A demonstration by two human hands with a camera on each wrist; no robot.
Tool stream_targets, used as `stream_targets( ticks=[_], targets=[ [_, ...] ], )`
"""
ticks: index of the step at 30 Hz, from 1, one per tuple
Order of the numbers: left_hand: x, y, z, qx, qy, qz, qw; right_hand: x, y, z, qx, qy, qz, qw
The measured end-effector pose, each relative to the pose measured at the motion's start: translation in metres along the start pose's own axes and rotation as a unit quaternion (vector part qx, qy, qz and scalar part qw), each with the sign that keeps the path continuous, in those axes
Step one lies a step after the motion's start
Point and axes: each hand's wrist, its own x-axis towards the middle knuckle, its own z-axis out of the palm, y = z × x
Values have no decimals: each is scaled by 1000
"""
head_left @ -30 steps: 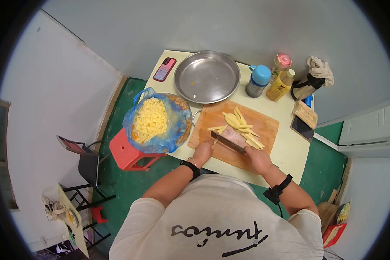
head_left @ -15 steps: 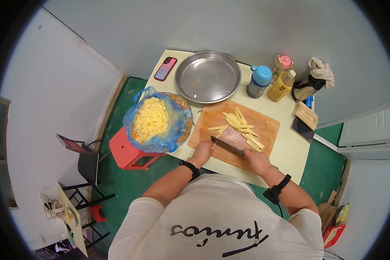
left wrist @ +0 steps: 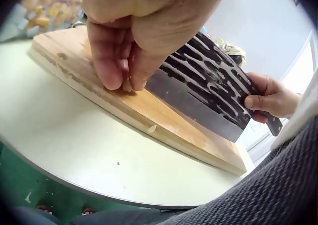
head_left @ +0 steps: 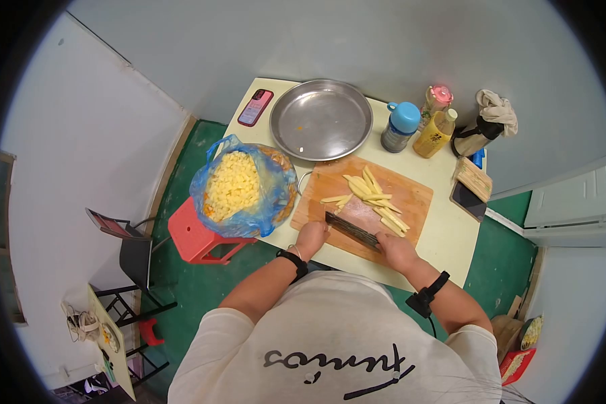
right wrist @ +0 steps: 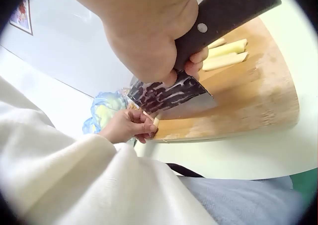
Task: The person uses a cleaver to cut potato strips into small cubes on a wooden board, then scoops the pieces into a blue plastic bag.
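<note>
Cleaver point(left wrist: 208, 86) down by the near edge of the cutting board point(head_left: 417, 202)
Left hand point(head_left: 312, 241) pinches a small pale piece point(right wrist: 156, 121) right at that edge, and the right hand point(head_left: 398, 253) has its fingers wrapped round the handle; some bare wood separates the blade from most of the pale yellow strips point(head_left: 377, 196). Blue bag point(head_left: 273, 188) is loaded with yellow cubes point(head_left: 232, 185), round metal pan point(head_left: 323, 121) has a couple of tiny scraps.

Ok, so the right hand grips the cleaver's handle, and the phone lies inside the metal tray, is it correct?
The phone is not inside the metal tray; the head view shows it on the table beside the tray. The right hand does grip the cleaver's handle.
</note>
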Motion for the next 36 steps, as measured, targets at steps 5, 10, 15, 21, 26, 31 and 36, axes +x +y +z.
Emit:
stream_targets(
  ticks=[5, 10, 15, 21, 26, 31, 36],
  targets=[
    [-3, 2, -3, 20, -5, -7, 1000, -6, -8, -7, 27, 33, -4, 999],
    [-5, 4, -3, 51, 14, 2, 999, -3, -7, -1, 15, 12, -12, 1000],
    [-5, 2, -3, 59, 7, 2, 998, -1, -8, -1, 7, 17, -12, 1000],
    [-5, 0, -3, 73, 6, 3, 997, -2, -10, -3, 11, 24, -15, 1000],
    [-7, 5, -5, 69, 4, 7, 998, -5, -10, 1, 15, 21, -19, 999],
    [-3, 4, -6, 76, 31, 20, 996, -7, -13, -1, 23, 16, 15, 1000],
    [27, 22, -33, 59, 33, 23, 997, -24, -8, -22, 5, 35, 48, 998]
  ],
)
